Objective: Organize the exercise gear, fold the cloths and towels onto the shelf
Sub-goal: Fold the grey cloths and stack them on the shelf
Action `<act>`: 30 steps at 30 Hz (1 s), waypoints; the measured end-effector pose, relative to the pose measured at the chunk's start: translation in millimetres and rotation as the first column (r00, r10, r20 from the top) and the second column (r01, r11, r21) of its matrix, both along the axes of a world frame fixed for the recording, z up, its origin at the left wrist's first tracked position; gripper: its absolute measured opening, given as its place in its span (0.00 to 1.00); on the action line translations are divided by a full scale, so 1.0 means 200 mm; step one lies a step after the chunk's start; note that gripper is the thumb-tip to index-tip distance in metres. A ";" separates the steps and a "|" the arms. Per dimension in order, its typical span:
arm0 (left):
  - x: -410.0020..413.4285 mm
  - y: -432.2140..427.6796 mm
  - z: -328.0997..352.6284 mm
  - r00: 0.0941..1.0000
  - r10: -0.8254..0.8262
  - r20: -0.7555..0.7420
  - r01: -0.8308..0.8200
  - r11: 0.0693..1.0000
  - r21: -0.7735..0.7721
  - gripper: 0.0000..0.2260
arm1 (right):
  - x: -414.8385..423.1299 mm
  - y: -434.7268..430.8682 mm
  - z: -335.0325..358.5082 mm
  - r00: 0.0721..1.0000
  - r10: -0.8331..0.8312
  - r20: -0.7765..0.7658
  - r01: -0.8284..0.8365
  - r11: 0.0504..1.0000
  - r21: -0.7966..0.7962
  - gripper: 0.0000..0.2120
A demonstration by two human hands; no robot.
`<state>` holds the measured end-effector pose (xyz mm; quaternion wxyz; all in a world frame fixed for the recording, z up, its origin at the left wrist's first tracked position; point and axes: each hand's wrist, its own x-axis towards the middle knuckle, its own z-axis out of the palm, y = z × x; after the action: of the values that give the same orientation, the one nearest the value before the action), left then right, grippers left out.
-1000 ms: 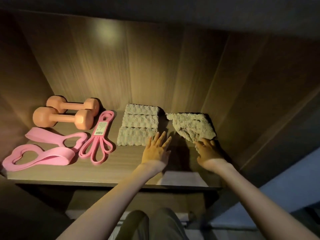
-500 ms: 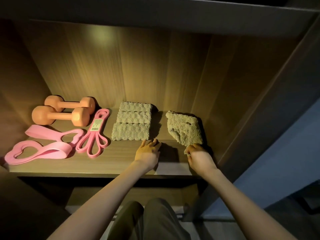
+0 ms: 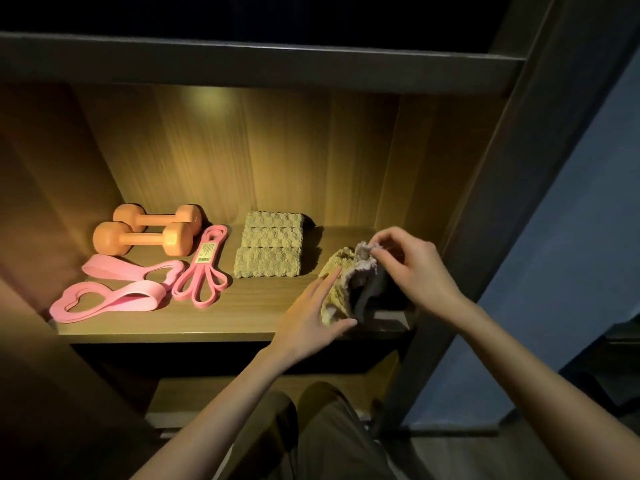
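Note:
A loose beige towel [image 3: 341, 289] is bunched up at the right end of the wooden shelf [image 3: 207, 323]. My right hand [image 3: 412, 268] pinches its upper corner and lifts it off the board. My left hand [image 3: 311, 313] holds the towel's lower end, thumb underneath and fingers laid along its side. To the left, a folded beige towel [image 3: 270, 249] lies flat in three bands. Further left lie two orange dumbbells [image 3: 145, 239], a thin pink loop band [image 3: 204, 268] with a label, and two wide pink bands [image 3: 114, 292].
The cabinet's dark right post [image 3: 485, 202] stands close beside my right hand. An upper shelf board [image 3: 242, 60] overhangs the compartment. A lower shelf [image 3: 242, 393] sits below, and my knees show at the bottom of the view.
The loose towel lay flat on the shelf with both hands at its near edge. Now my right hand has raised a corner and my left hand has taken its lower end, bunching it.

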<state>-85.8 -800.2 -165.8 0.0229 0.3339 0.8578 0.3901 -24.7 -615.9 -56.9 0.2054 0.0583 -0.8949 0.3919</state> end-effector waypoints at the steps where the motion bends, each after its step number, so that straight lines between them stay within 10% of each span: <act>1: 0.02 0.00 0.03 1.000 0.010 -0.022 -0.008 0.999 0.053 0.40 | 0.01 -0.02 0.05 1.000 0.013 -0.020 -0.014 0.997 -0.070 0.05; 8: 0.07 -0.15 0.20 0.997 0.023 0.067 -0.038 0.969 0.245 0.41 | 0.10 -0.11 0.18 0.994 0.008 -0.108 -0.041 0.951 -0.308 0.03; 14: 0.02 -0.40 0.31 0.979 0.186 0.082 -0.198 0.963 0.184 0.17 | 0.12 -0.07 0.13 0.990 -0.098 -0.102 0.043 0.894 -0.446 0.08; 26: -0.10 -0.62 0.48 0.891 0.336 0.305 -0.431 0.838 0.334 0.05 | 0.04 -0.03 0.01 0.968 -0.037 0.250 0.027 0.999 0.042 0.18; 30: -0.11 -0.67 0.51 0.841 0.346 0.415 -0.503 0.783 0.365 0.08 | 0.03 -0.05 -0.01 0.992 -0.037 0.117 -0.001 0.953 0.304 0.18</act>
<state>-108.4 -933.3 -63.3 -0.0053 0.0556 0.7775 0.6264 -18.5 -625.6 -58.0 0.1427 0.0569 -0.9558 0.2508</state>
